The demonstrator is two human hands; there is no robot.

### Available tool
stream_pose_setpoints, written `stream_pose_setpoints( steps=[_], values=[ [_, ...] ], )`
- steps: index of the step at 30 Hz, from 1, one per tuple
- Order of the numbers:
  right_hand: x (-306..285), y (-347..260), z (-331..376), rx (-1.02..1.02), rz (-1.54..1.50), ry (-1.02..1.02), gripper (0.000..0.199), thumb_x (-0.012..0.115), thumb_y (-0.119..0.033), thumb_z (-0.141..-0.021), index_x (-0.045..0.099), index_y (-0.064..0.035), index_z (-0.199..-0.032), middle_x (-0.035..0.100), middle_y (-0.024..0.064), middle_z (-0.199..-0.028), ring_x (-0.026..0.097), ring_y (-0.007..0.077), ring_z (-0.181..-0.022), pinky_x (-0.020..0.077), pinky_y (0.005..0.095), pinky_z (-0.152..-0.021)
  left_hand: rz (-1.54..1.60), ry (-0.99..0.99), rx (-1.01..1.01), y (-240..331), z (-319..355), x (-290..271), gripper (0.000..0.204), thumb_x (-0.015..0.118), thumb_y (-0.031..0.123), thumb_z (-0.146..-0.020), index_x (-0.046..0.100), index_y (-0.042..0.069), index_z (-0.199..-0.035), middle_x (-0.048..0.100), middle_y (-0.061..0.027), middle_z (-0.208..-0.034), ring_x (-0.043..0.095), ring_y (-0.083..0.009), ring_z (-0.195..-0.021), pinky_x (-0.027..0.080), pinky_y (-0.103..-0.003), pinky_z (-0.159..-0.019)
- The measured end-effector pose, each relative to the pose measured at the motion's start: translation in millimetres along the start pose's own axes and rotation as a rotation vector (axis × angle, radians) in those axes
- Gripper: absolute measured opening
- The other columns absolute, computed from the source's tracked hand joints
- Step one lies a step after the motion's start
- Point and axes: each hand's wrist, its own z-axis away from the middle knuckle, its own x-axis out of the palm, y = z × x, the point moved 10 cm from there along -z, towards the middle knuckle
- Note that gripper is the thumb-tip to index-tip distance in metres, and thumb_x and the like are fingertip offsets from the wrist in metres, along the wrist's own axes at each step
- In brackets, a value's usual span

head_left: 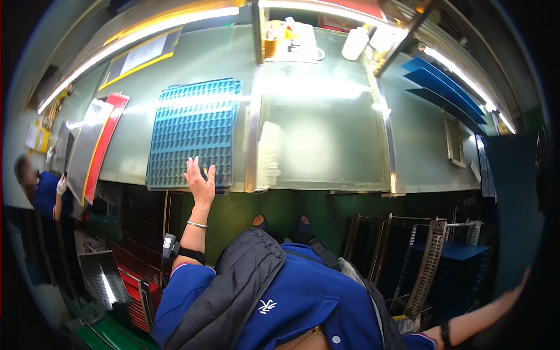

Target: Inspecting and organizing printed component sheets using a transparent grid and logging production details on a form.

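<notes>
On the table at left lies a stack of blue trays (pixel 192 122) with rows of small pockets. My left hand (pixel 202 182) is over the near edge of this stack, its fingers stretched out and spread, holding nothing. Whether the fingertips touch the top tray I cannot tell. Far out to the right goes my other arm, and my right hand (pixel 518 290) is cut off by the dark rim of the view. Its fingers are hidden there, and so is anything it may hold.
Racks (pixel 429 268) with blue sheets stand below right. Blue panels (pixel 446 93) jut out over the table's right side. A red-backed panel (pixel 105 146) lies left of the trays; a gloved co-worker (pixel 46 189) is beyond. A white bottle (pixel 354 43) stands at the back.
</notes>
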Motion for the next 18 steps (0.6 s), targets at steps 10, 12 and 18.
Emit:
stream_pose_setpoints(
  steps=[10, 12, 18],
  values=[
    [545.9, -126.4, 285.7, 1.185, -1.414, -0.395, 0.013, 0.065, -0.007, -0.086, 0.064, -0.0089, -0.099, 0.066, 0.0030, -0.092, 0.065, 0.0156, -0.081, 0.0548, 0.0296, -0.061, 0.127, 0.432, -0.152, -97.2, 32.8, -83.3, 0.056, 0.069, 0.021, -0.082, 0.042, -0.004, -0.124, 0.043, -0.0215, -0.117, 0.042, -0.0352, -0.110, 0.035, -0.043, -0.098],
    [606.6, -149.1, 347.8, 1.323, -1.362, -0.635, 0.021, 0.063, -0.008, -0.089, 0.056, -0.0053, -0.108, 0.062, 0.0083, -0.101, 0.064, 0.0239, -0.090, 0.0566, 0.0402, -0.082, 0.096, 0.387, -0.115, -90.4, 28.8, -85.8, 0.055, 0.070, 0.019, -0.081, 0.043, -0.003, -0.123, 0.044, -0.0218, -0.117, 0.041, -0.0356, -0.111, 0.033, -0.043, -0.099],
    [634.4, -158.5, 422.1, 1.424, -1.144, -0.802, 0.023, 0.057, -0.014, -0.094, 0.055, -0.0008, -0.112, 0.061, 0.0134, -0.112, 0.059, 0.0275, -0.106, 0.0483, 0.0417, -0.097, 0.087, 0.341, 0.035, -48.2, 22.6, -87.5, 0.052, 0.070, 0.018, -0.077, 0.046, -0.001, -0.119, 0.047, -0.0189, -0.117, 0.043, -0.0346, -0.111, 0.033, -0.045, -0.099]
  ],
)
